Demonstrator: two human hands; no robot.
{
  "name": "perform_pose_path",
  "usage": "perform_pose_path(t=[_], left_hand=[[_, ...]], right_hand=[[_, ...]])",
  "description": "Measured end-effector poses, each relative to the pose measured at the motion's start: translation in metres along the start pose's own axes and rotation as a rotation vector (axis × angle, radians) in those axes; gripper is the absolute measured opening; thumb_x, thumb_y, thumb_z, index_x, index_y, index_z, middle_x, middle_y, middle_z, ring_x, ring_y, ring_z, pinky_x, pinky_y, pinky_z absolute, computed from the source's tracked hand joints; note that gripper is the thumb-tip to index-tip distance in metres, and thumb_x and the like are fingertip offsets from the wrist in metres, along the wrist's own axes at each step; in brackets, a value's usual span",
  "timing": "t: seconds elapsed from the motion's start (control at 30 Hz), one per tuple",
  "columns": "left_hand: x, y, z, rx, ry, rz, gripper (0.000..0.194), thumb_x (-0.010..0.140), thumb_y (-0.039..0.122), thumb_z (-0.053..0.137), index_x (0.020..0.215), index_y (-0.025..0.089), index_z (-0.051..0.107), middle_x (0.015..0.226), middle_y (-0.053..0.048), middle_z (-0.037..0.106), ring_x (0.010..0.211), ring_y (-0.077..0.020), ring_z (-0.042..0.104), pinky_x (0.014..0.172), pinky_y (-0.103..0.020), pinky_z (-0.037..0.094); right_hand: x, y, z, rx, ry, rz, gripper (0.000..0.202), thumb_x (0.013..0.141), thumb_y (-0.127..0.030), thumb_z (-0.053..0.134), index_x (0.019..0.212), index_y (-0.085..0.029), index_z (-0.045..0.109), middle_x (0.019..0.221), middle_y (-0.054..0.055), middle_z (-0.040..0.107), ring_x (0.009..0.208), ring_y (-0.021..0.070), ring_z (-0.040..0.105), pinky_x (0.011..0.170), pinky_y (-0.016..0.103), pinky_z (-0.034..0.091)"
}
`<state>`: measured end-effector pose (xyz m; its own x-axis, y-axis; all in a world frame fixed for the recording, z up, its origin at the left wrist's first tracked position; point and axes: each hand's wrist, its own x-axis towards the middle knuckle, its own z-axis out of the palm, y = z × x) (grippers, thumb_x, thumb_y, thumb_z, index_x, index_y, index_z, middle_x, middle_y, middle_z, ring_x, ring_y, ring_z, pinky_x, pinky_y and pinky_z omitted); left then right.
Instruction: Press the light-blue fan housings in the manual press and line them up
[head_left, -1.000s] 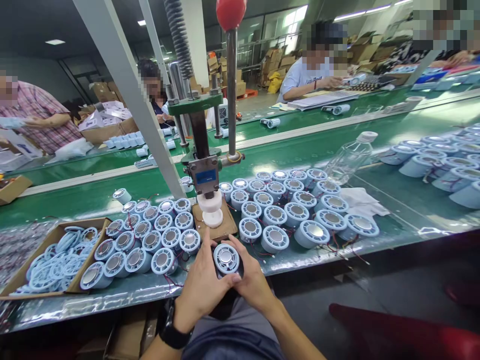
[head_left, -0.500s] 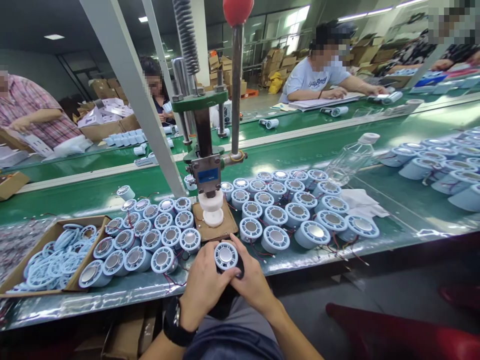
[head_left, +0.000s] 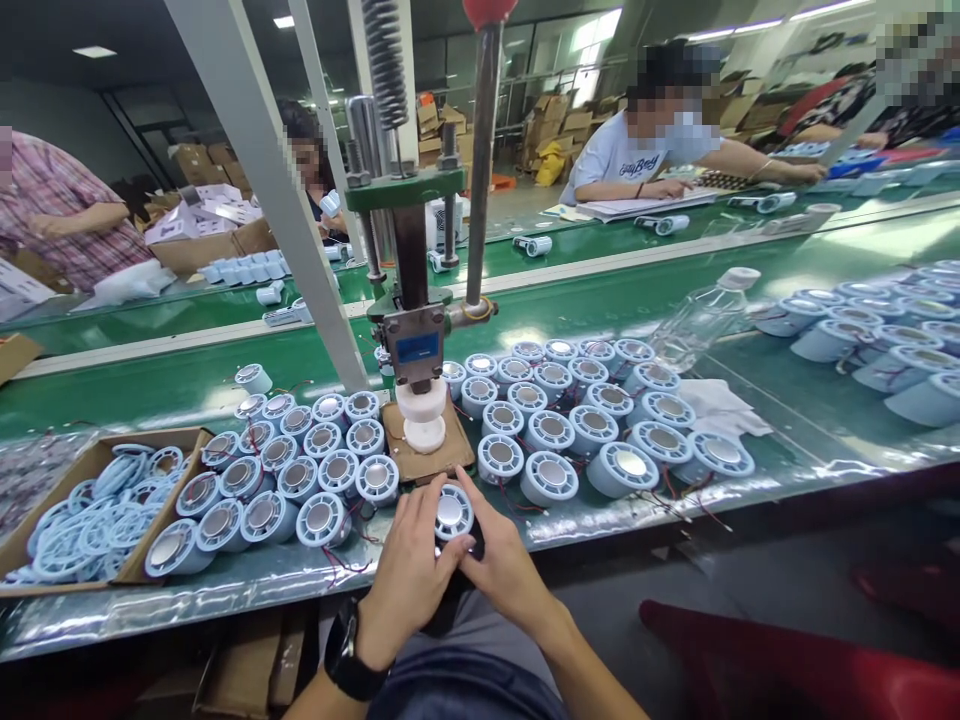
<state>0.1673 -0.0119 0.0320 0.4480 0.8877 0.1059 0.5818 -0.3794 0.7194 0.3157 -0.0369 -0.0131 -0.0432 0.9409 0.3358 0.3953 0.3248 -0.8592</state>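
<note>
Between my left hand (head_left: 415, 560) and my right hand (head_left: 501, 560) is a round light-blue part (head_left: 454, 512) with a silver disc and a slotted ring on top. Fingers of both hands wrap round its sides, with the thumbs at its near edge. Just beyond my hands, a hand press (head_left: 416, 345) holds a white pad above a white round seat (head_left: 424, 434) on a brown board (head_left: 401, 460). The seat has nothing on it. Similar blue parts with thin wires stand left (head_left: 322, 518) and right (head_left: 551, 478) of the press.
A cardboard box (head_left: 139, 565) of loose blue rings lies at the left. A clear bottle (head_left: 701, 320) leans beside a white tissue (head_left: 720, 408). More blue parts (head_left: 847, 340) stand far right. A slanted grey post (head_left: 277, 200) rises left of the press. People sit across the green belt (head_left: 585, 290).
The view has shifted slightly. My hands still hold the blue part, which is tilted a little differently. Across the belt, a person's arm has reached further right.
</note>
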Motion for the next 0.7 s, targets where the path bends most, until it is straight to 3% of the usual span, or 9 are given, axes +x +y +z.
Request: perform_pose_path(t=[0.17, 0.3, 0.43, 0.53, 0.7], left_hand=[[0.003, -0.002, -0.005, 0.013, -0.039, 0.043, 0.055, 0.090, 0.027, 0.059, 0.142, 0.018, 0.044, 0.138, -0.012, 0.053, 0.127, -0.0287, 0.047, 0.111, -0.049, 0.038], [-0.001, -0.008, -0.001, -0.005, -0.047, 0.030, 0.057, 0.093, 0.029, 0.054, 0.146, 0.019, 0.038, 0.146, -0.013, 0.047, 0.134, -0.0287, 0.042, 0.113, -0.050, 0.036], [-0.007, -0.013, 0.012, -0.045, 0.027, -0.007, 0.056, 0.094, 0.029, 0.051, 0.147, 0.021, 0.036, 0.147, -0.012, 0.047, 0.136, -0.0271, 0.042, 0.115, -0.050, 0.034], [-0.007, -0.013, 0.020, -0.090, 0.089, -0.054, 0.055, 0.091, 0.027, 0.053, 0.144, 0.020, 0.039, 0.143, -0.013, 0.050, 0.132, -0.0271, 0.047, 0.112, -0.048, 0.038], [-0.007, -0.014, 0.028, -0.133, 0.184, -0.080, 0.053, 0.090, 0.028, 0.054, 0.140, 0.019, 0.043, 0.142, -0.014, 0.051, 0.131, -0.0277, 0.049, 0.111, -0.049, 0.038]], right_hand=[[0.000, 0.002, 0.001, 0.028, -0.028, 0.043, 0.088, 0.076, -0.009, 0.055, 0.157, -0.020, 0.022, 0.138, 0.010, 0.055, 0.125, 0.0212, 0.058, 0.106, 0.036, 0.049], [-0.001, 0.002, -0.004, -0.055, -0.105, -0.021, 0.080, 0.081, -0.008, 0.050, 0.156, -0.018, 0.025, 0.150, 0.014, 0.041, 0.139, 0.0234, 0.044, 0.115, 0.042, 0.041], [0.003, -0.003, -0.019, -0.179, -0.261, -0.047, 0.082, 0.083, -0.005, 0.043, 0.158, -0.021, 0.015, 0.156, 0.013, 0.031, 0.144, 0.0220, 0.035, 0.118, 0.045, 0.037], [0.008, -0.007, -0.028, -0.246, -0.370, -0.067, 0.085, 0.083, -0.005, 0.044, 0.159, -0.021, 0.011, 0.152, 0.014, 0.037, 0.140, 0.0229, 0.040, 0.115, 0.045, 0.040], [0.010, -0.008, -0.021, -0.309, -0.316, 0.010, 0.089, 0.078, -0.004, 0.047, 0.159, -0.018, 0.013, 0.135, 0.016, 0.053, 0.122, 0.0250, 0.054, 0.106, 0.045, 0.047]])
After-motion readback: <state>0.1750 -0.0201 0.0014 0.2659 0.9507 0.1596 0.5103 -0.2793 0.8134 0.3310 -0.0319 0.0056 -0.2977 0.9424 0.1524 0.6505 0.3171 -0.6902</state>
